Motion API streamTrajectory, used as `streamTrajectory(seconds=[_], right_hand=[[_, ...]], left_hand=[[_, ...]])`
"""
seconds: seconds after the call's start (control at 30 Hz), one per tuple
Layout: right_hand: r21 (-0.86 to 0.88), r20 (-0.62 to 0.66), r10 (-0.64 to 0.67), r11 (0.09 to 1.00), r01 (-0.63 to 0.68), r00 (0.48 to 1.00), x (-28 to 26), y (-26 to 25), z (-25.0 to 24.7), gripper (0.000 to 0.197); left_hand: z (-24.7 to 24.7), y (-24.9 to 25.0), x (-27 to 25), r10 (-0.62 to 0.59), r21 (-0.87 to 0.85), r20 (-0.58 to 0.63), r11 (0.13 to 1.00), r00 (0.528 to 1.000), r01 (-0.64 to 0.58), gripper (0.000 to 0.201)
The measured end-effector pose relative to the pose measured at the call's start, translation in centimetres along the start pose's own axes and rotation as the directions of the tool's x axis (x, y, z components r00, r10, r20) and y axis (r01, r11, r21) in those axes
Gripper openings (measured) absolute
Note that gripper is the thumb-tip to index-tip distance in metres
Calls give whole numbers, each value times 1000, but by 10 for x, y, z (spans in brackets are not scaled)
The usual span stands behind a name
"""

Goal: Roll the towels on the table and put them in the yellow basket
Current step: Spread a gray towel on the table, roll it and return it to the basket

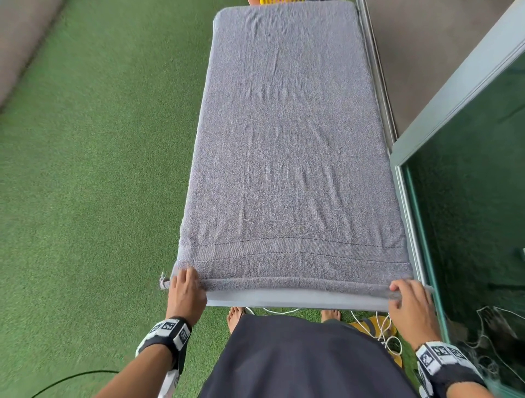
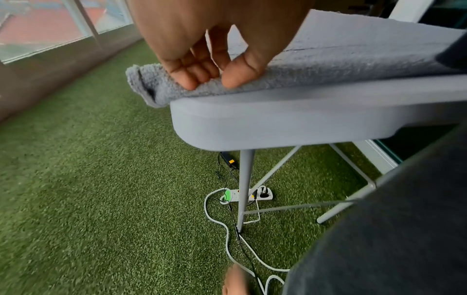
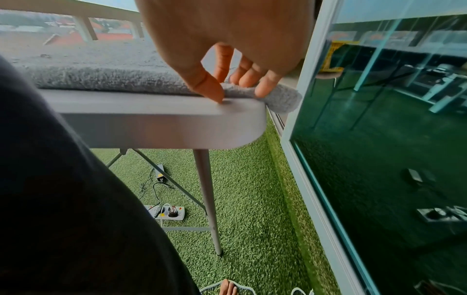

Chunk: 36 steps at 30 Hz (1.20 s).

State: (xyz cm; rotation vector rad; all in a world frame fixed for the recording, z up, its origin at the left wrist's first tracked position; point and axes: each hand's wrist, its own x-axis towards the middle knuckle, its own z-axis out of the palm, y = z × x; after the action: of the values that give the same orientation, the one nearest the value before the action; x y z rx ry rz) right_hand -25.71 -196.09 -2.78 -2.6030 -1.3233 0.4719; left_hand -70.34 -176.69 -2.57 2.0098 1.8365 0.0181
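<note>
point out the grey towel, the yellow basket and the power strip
grey towel (image 1: 289, 147), head view, middle of the flat cloth
yellow basket (image 1: 281, 2), head view, rim beyond the table's far end
power strip (image 2: 248, 195), left wrist view, its white body

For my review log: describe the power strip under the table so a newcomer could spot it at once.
Start at the grey folding table draped with the grey towel on green turf. Follow its near leg down; the white power strip lies on the grass behind it. Unlike the loose white cable, it is a flat bar with a green-lit switch.

Grey towel (image 1: 287, 142) on pale grey table (image 1: 298, 299), green turf (image 1: 85, 170), yellow basket (image 1: 281, 2).
</note>
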Motion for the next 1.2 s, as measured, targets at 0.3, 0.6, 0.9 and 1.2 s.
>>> streamTrajectory(seconds=[0.3, 0.6, 0.9, 1.2], right_hand=[[114, -46, 37, 993, -31, 998, 8, 5, -2, 32], [-146, 6, -10, 989, 11, 1000, 23, 2, -10, 24], [-65, 31, -86, 994, 88, 996, 26, -1, 0, 36], [-64, -1, -73, 995, 72, 997, 30, -5, 0, 35]], left_hand=[[4, -16, -3, 147, -22, -184, 988, 972, -153, 47], [-12, -18, 8, 125, 156, -11, 980, 992, -122, 33], [-10, 2, 20, 90, 43, -54, 995, 994, -88, 20], [-5, -15, 21, 203, 52, -134, 979, 970, -198, 39]])
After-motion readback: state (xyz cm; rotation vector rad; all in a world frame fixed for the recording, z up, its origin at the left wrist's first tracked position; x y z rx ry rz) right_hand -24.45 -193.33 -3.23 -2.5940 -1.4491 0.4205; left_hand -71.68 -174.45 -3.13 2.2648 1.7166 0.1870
